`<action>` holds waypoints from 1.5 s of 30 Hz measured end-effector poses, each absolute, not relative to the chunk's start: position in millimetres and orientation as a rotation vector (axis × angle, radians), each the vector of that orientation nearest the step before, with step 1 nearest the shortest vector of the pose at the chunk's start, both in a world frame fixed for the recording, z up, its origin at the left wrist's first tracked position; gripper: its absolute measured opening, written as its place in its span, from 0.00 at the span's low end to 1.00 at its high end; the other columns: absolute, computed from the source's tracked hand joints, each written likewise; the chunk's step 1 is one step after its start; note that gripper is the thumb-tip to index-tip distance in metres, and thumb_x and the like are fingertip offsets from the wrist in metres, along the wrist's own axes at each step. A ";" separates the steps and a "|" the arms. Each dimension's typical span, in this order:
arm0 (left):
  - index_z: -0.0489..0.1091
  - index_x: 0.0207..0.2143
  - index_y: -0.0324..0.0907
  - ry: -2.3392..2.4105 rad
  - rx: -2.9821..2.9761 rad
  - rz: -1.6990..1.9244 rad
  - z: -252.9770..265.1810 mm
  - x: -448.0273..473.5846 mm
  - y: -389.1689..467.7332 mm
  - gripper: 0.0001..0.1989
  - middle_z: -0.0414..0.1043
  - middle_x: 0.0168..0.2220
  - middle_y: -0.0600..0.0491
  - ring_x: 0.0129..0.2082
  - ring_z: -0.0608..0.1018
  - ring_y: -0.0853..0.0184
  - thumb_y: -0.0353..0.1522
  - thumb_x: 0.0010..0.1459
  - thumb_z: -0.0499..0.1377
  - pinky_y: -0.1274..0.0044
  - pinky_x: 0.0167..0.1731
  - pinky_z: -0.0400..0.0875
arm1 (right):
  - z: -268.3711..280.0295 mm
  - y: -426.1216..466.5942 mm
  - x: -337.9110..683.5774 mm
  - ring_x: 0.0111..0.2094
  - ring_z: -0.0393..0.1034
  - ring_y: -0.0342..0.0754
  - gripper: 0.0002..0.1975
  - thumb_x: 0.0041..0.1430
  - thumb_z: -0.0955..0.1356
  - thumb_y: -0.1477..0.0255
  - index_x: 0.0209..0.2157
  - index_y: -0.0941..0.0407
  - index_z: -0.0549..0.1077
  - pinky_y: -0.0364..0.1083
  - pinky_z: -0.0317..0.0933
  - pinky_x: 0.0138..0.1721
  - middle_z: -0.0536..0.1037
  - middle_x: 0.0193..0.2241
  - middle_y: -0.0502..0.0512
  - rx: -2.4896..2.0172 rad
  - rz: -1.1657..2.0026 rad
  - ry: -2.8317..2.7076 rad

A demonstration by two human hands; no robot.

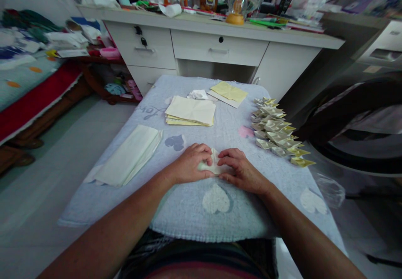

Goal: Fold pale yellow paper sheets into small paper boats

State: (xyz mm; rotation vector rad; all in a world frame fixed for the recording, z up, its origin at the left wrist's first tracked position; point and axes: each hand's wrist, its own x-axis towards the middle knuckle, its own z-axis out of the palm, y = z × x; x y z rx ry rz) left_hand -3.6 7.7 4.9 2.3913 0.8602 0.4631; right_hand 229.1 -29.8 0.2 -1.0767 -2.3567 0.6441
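Note:
A small pale sheet of folded paper (215,164) lies on the cloth-covered table in front of me, its top coming to a point. My left hand (196,162) grips its left side, fingers curled and thumb along the lower edge. On the right side, my right hand (240,168) holds it the same way, so much of the paper is hidden under the fingers. Beyond my hands sits a stack of cream and yellow paper (191,111). Rows of folded paper boats (278,130), in off-white and yellow, stand to the right.
A long folded stack of white paper (130,155) lies at the left. Farther back are a crumpled white tissue (197,94) and yellow and white sheets (230,93). A white desk (220,40) with cluttered top stands behind, a washing machine (377,116) at right, a bed (37,86) at left.

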 end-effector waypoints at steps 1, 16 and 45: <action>0.71 0.32 0.43 0.862 2.387 0.469 5.3 -3.5 7.6 0.08 0.68 0.44 0.51 0.47 0.69 0.62 0.35 0.51 0.65 0.69 0.49 0.63 | 0.6 -30.1 228.6 0.50 0.62 0.55 0.12 0.57 0.69 0.65 0.42 0.54 0.72 0.56 0.55 0.50 0.71 0.48 0.59 -1.084 0.639 -2.358; 0.72 0.37 0.43 0.872 2.553 0.438 5.0 0.8 -3.6 0.14 0.69 0.40 0.51 0.43 0.70 0.61 0.36 0.48 0.66 0.69 0.44 0.65 | -7.1 -31.3 219.6 0.44 0.65 0.52 0.07 0.56 0.66 0.78 0.35 0.56 0.75 0.53 0.58 0.45 0.75 0.42 0.58 -1.084 0.335 -2.409; 0.71 0.32 0.41 0.944 2.533 0.422 -4.4 5.6 -3.2 0.06 0.70 0.30 0.53 0.34 0.72 0.67 0.30 0.60 0.55 0.76 0.34 0.65 | -11.9 -27.3 213.6 0.40 0.62 0.50 0.08 0.61 0.66 0.74 0.38 0.51 0.78 0.51 0.53 0.42 0.73 0.34 0.55 -1.127 0.439 -2.385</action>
